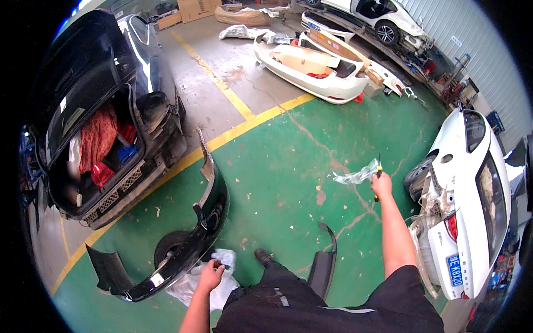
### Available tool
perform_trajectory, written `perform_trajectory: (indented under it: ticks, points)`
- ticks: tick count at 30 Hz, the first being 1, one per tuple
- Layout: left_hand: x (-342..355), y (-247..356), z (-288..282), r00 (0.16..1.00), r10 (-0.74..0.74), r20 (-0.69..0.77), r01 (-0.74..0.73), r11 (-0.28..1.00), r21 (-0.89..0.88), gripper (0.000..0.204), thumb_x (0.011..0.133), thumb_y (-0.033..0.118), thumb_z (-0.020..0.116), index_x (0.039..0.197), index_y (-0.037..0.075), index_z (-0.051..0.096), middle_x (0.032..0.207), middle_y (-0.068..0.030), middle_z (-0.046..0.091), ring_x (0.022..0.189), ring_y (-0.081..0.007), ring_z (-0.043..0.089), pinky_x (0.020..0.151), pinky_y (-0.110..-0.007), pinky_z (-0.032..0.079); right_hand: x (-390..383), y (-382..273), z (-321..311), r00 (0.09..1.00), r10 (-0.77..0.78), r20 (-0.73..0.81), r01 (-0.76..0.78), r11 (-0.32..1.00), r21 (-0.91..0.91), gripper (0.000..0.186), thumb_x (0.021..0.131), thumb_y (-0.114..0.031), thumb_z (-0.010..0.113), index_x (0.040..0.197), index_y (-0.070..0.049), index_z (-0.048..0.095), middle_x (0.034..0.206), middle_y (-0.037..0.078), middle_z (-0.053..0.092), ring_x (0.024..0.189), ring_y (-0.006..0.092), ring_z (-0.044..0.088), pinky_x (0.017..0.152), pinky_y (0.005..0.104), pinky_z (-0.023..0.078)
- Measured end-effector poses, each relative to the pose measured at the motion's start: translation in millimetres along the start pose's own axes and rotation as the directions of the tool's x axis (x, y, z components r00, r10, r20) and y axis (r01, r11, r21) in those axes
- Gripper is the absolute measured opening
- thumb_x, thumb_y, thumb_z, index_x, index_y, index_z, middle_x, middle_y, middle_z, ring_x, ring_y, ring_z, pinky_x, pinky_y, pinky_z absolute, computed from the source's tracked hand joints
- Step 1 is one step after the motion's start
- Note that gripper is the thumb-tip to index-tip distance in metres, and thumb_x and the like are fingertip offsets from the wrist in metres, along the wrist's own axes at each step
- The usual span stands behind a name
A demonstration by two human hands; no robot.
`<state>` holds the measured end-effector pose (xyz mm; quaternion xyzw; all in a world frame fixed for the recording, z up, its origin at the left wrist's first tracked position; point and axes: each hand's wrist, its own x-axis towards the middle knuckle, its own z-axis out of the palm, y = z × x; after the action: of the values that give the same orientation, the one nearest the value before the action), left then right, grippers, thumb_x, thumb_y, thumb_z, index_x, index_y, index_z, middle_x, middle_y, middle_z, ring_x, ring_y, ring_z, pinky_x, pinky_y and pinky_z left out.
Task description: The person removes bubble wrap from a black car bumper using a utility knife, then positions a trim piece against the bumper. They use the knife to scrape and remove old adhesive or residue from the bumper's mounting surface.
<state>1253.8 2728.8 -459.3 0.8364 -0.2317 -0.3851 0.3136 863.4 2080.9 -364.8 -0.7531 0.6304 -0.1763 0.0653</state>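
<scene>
My right hand is stretched out ahead, closed round a screwdriver with a yellow and black handle. A crumpled piece of clear plastic film shows beside that hand; whether the fingers grip it too, I cannot tell. My left hand is low near my body with its fingers curled together. Something small and dark shows at its fingertips, too unclear to name. Beside the left hand a black car bumper lies on the floor, and white plastic sheeting lies behind and below the hand.
A black car with its rear open stands at left. On the right is a white car with its rear bumper off. A dark curved trim piece lies by my feet. White bumpers and cardboard lie farther ahead on the green floor.
</scene>
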Motion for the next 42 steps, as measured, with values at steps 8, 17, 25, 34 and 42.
perform_trajectory:
  ticks: [8,17,25,34,42]
  points:
    - [-31,-63,16,0.956,-0.288,0.062,0.282,0.955,0.096,0.042,0.092,0.027,0.068,0.121,-0.003,0.063,0.103,-0.0204,0.073,0.091,-0.0316,0.072,0.084,-0.041,0.056,-27,-34,2,0.925,0.252,0.284,-0.366,0.792,0.488,0.034,0.096,-0.029,0.064,0.074,-0.004,0.056,0.065,0.005,0.059,0.053,0.0165,0.059,0.05,0.0338,0.047]
    - [-58,65,12,0.991,-0.095,0.098,0.128,0.896,-0.425,0.054,0.098,0.033,0.066,0.138,0.0,0.051,0.124,-0.0152,0.066,0.114,-0.0223,0.063,0.097,-0.038,0.051,-268,-269,68,0.228,-0.378,0.897,-0.662,0.616,0.428,0.039,0.101,-0.04,0.06,0.117,-0.004,0.06,0.078,0.009,0.065,0.064,0.0194,0.065,0.059,0.0343,0.054]
    - [-155,81,-26,0.986,0.144,-0.082,-0.085,0.011,-0.996,0.056,0.101,0.026,0.062,0.149,0.009,0.038,0.141,-0.0136,0.052,0.126,-0.0265,0.057,0.108,-0.055,0.046,-456,-461,-4,-0.426,-0.732,0.531,-0.576,0.672,0.465,0.042,0.11,-0.037,0.041,0.124,0.0,0.056,0.101,0.012,0.068,0.084,0.0176,0.067,0.075,0.0326,0.058]
    - [-273,-30,-21,0.857,-0.295,-0.422,-0.266,0.449,-0.853,0.038,0.101,0.011,0.061,0.137,0.003,0.053,0.123,-0.006,0.067,0.11,-0.014,0.062,0.097,-0.034,0.052,-601,-465,-25,-0.468,-0.782,0.41,-0.08,0.5,0.862,0.051,0.111,-0.037,0.033,0.119,0.005,0.06,0.108,0.016,0.071,0.091,0.022,0.068,0.085,0.0361,0.055]
    - [-384,-157,14,0.589,-0.66,-0.467,-0.526,0.126,-0.841,0.039,0.099,0.039,0.063,0.104,0.001,0.06,0.076,-0.0066,0.062,0.064,-0.0152,0.059,0.061,-0.03,0.05,-637,-450,6,-0.36,-0.413,0.837,0.119,0.869,0.48,0.044,0.109,-0.041,0.04,0.112,0.0,0.058,0.08,0.01,0.068,0.055,0.0136,0.057,0.049,0.0262,0.046]
